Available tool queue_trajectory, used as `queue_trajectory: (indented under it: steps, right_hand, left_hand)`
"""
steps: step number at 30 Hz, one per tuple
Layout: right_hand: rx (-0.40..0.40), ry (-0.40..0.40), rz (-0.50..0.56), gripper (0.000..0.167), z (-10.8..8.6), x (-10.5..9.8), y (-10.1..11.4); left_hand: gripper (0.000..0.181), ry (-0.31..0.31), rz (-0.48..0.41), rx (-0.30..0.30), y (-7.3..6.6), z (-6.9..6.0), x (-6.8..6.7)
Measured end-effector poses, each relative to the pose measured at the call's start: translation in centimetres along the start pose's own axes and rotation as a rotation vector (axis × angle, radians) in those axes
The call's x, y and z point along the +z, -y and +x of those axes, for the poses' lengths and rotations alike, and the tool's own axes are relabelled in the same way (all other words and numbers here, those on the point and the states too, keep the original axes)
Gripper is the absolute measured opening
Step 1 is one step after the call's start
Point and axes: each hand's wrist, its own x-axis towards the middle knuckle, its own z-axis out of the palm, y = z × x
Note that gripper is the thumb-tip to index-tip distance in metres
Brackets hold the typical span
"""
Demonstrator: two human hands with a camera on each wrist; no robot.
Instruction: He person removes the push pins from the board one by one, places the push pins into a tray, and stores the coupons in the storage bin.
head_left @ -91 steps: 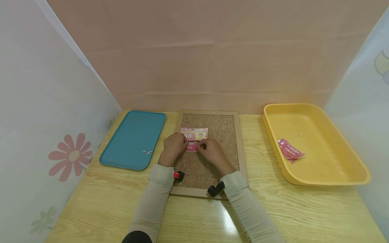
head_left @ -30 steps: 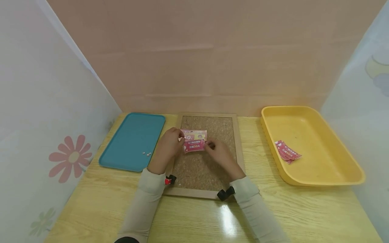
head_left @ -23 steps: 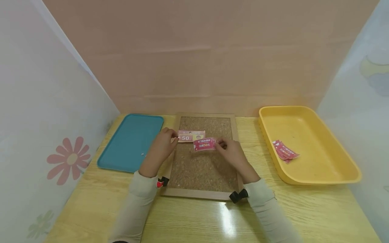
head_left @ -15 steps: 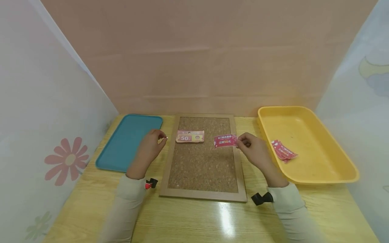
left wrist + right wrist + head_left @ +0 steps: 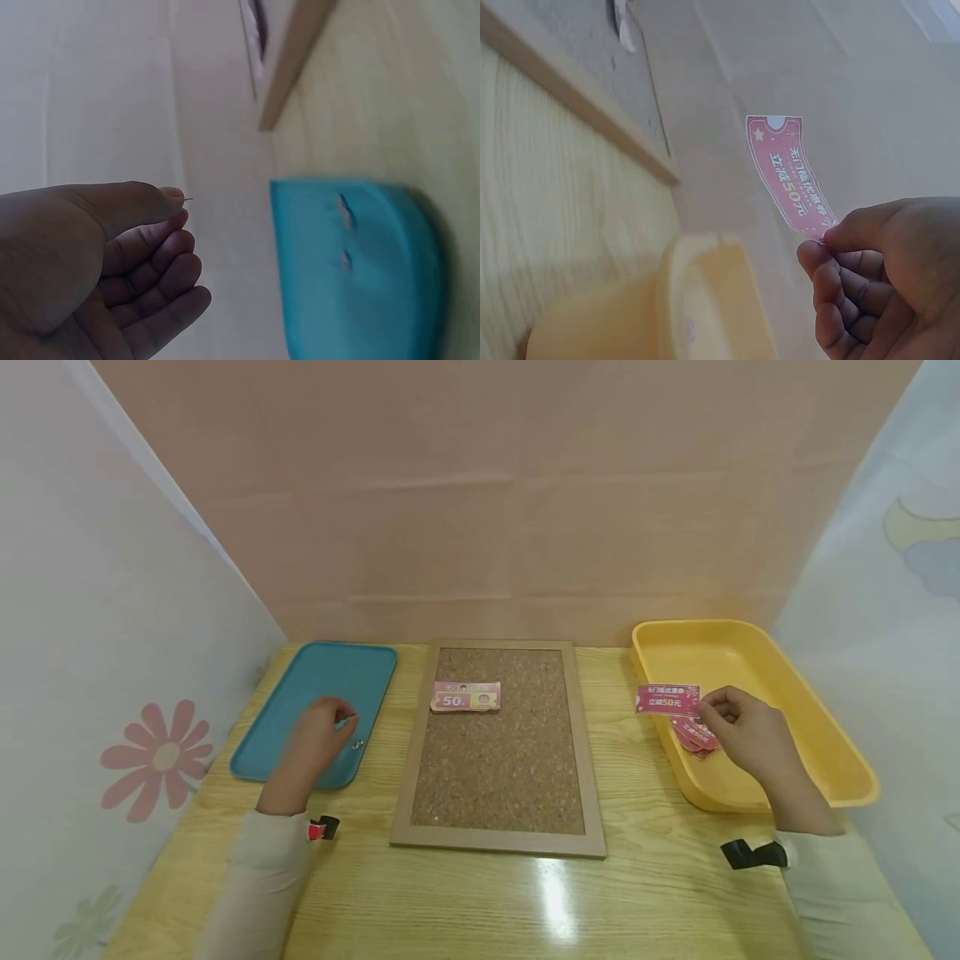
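Note:
In my right hand (image 5: 753,735) a pink coupon (image 5: 667,700) is pinched by its right end, held above the left side of the yellow bin (image 5: 810,760). More pink coupons (image 5: 693,739) lie in that bin below it. My left hand (image 5: 315,739) hovers over the blue tray (image 5: 300,693), and its thumb and finger pinch a thumbtack (image 5: 189,199), whose thin point sticks out. Several small shiny tacks (image 5: 357,745) sit near the tray's right edge. On the cork board (image 5: 502,768), a pink-and-yellow coupon (image 5: 453,700) is fastened by a tack near its top edge.
The wood-framed board lies on the wooden table (image 5: 465,902), between tray and bin. A plain brownish backdrop (image 5: 487,527) rises behind, and patterned white sheets (image 5: 150,610) stand at both sides.
Both hands have parted from over the board. The left moved left to the tray with the tack; the right carried the pink coupon right to the bin. The pink-and-yellow coupon stayed on the board.

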Motion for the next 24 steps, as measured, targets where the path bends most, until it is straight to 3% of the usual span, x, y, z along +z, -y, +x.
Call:
queue_trajectory:
  steps: [10, 19, 24]
  right_hand:
    - [0.066, 0.057, -0.062, 0.036, -0.4, -0.9, -5.2]
    - [0.093, 0.114, -0.113, 0.036, -0.8, -0.7, -6.8]
    - [0.101, 0.142, -0.117, 0.037, -1.0, -0.5, -7.2]
  left_hand:
    - [0.018, 0.059, 0.025, -0.075, 2.5, -1.0, -0.6]
    - [0.016, 0.151, 0.075, -0.116, 3.2, -1.4, -0.6]
    - [0.016, 0.172, 0.090, -0.122, 3.4, -1.4, -0.3]
